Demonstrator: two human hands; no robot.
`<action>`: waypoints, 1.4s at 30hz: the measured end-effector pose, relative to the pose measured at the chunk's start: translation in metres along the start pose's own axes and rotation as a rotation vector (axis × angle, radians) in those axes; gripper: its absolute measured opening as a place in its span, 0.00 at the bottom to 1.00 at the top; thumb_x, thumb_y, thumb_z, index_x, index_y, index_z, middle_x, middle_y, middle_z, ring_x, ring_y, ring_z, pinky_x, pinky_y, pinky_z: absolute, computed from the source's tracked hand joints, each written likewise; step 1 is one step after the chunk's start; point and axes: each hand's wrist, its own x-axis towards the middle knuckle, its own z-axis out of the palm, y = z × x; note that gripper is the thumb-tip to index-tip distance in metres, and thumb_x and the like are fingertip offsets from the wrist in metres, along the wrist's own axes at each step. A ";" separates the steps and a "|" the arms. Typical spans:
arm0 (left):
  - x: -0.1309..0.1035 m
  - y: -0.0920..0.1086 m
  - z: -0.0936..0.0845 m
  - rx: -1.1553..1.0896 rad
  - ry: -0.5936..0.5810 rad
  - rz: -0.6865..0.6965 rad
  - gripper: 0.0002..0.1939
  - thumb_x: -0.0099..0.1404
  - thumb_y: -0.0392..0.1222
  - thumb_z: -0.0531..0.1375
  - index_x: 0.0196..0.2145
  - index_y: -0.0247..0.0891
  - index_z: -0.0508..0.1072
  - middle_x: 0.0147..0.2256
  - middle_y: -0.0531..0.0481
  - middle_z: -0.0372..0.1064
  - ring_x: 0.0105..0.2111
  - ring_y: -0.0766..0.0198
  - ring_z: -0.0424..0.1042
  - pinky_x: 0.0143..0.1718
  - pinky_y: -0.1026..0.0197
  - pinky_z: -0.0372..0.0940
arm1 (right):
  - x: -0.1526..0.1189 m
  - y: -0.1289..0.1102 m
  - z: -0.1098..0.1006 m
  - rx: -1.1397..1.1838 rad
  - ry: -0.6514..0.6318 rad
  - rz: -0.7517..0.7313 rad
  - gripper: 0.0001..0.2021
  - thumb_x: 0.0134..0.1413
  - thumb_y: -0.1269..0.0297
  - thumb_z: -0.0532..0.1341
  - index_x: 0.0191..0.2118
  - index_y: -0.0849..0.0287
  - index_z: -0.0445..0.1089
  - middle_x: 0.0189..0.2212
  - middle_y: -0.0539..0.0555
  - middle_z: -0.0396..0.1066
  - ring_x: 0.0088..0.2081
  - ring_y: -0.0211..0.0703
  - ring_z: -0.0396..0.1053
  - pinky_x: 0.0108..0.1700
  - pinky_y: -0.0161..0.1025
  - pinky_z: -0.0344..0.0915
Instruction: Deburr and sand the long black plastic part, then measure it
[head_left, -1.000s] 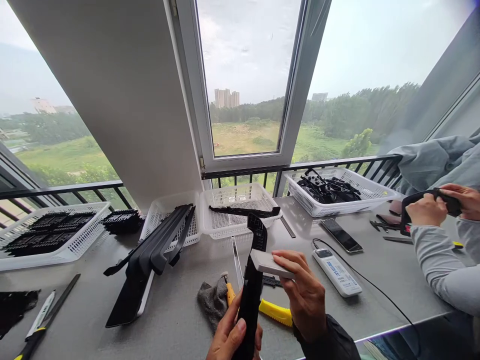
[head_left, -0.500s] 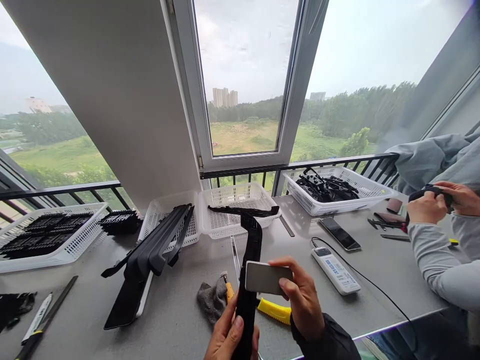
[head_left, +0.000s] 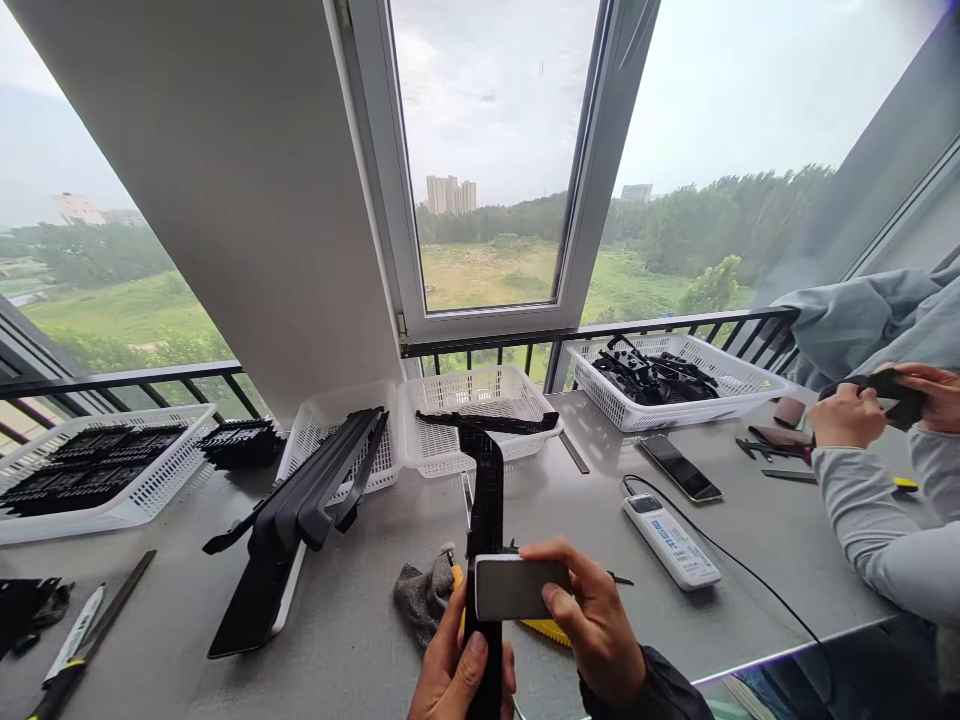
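My left hand [head_left: 459,662] is wrapped round the lower part of a long black plastic trim piece [head_left: 487,495], which stands upright with its curved end at the top. Between thumb and fingers, my right hand [head_left: 596,620] grips a small flat rectangular block [head_left: 517,588], grey with a white edge. The block lies across the trim piece just above my left thumb, and seems to touch its edge. Behind my hands, a yellow-handled tool [head_left: 550,631] is partly hidden. A dark grey cloth [head_left: 421,600] lies on the table beside an orange-handled tool [head_left: 457,575].
White baskets [head_left: 615,405] with black parts stand along the back. More black trim pieces [head_left: 300,500] lean out of one at left. A phone [head_left: 681,468] and a white power strip [head_left: 671,540] with a cable lie right. A co-worker's hands [head_left: 851,415] hold a dark part.
My right hand has moved the block down and slightly left along the trim piece. The trim piece's upper end has shifted left. The co-worker's hands have turned their dark part.
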 end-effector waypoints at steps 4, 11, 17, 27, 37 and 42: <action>0.001 -0.006 -0.003 0.050 -0.100 0.047 0.33 0.73 0.58 0.69 0.72 0.55 0.71 0.29 0.48 0.83 0.23 0.65 0.77 0.28 0.64 0.70 | 0.011 0.002 -0.009 0.007 0.158 -0.003 0.15 0.64 0.57 0.61 0.50 0.55 0.81 0.23 0.47 0.69 0.24 0.41 0.64 0.27 0.34 0.64; 0.006 0.010 0.002 0.106 -0.215 0.136 0.27 0.69 0.52 0.73 0.64 0.53 0.78 0.54 0.39 0.82 0.43 0.50 0.83 0.41 0.52 0.76 | 0.013 0.003 -0.013 0.045 0.122 -0.012 0.13 0.60 0.58 0.63 0.44 0.55 0.82 0.22 0.47 0.67 0.23 0.39 0.60 0.25 0.34 0.60; 0.012 0.031 0.018 0.125 -0.280 0.142 0.33 0.64 0.61 0.75 0.61 0.47 0.77 0.50 0.41 0.82 0.44 0.51 0.80 0.44 0.53 0.72 | 0.013 0.005 -0.006 0.080 0.085 -0.017 0.12 0.59 0.57 0.64 0.43 0.56 0.82 0.25 0.48 0.71 0.23 0.38 0.62 0.25 0.33 0.61; 0.029 0.058 0.059 0.159 -0.075 0.130 0.35 0.69 0.74 0.64 0.55 0.40 0.73 0.33 0.46 0.83 0.26 0.60 0.78 0.30 0.59 0.71 | 0.027 -0.001 -0.016 0.082 0.137 -0.023 0.15 0.65 0.56 0.62 0.50 0.55 0.79 0.21 0.44 0.64 0.23 0.39 0.64 0.25 0.33 0.65; 0.035 0.058 0.072 0.228 0.033 0.112 0.28 0.69 0.70 0.67 0.46 0.40 0.73 0.33 0.51 0.81 0.19 0.69 0.71 0.22 0.65 0.64 | 0.017 -0.012 -0.020 -0.017 0.087 -0.263 0.14 0.72 0.66 0.61 0.58 0.47 0.74 0.44 0.52 0.85 0.37 0.44 0.82 0.39 0.40 0.80; 0.038 0.053 0.065 0.172 0.156 0.022 0.36 0.61 0.73 0.71 0.52 0.42 0.75 0.25 0.56 0.76 0.18 0.64 0.70 0.21 0.62 0.66 | -0.003 -0.012 0.012 -0.243 0.011 -0.549 0.19 0.56 0.82 0.59 0.47 0.50 0.71 0.66 0.55 0.74 0.67 0.49 0.72 0.66 0.44 0.71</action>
